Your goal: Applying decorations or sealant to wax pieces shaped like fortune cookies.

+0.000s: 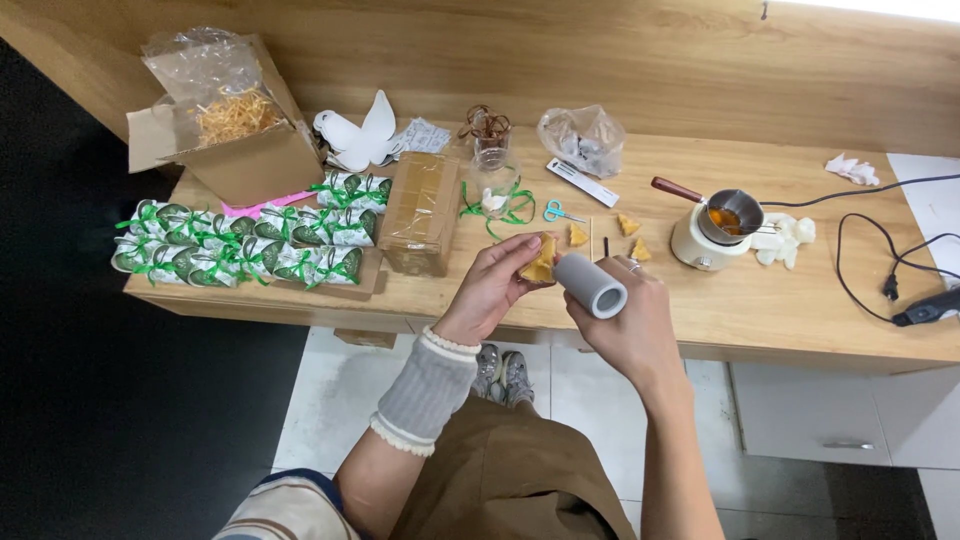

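My left hand (pixel 493 287) pinches a small yellow triangular wax piece (pixel 541 262) above the front edge of the wooden table (pixel 760 300). Close beside it, my right hand (pixel 630 320) grips a grey cylinder with a white end (pixel 592 285), its tip almost touching the yellow piece. Three more yellow triangular pieces (pixel 628 224) lie on the table just beyond my hands, next to a thin dark stick (pixel 606 246).
A small cream melting pot (pixel 712 228) holds orange liquid, with white lumps (pixel 785 238) beside it. Rows of green-ribboned favour packets (pixel 245 245), a brown wrapped block (pixel 420 212), an open cardboard box (pixel 235 130), small scissors (pixel 562 212), a glass jar (pixel 490 145) and black cables (pixel 890 270) also lie about.
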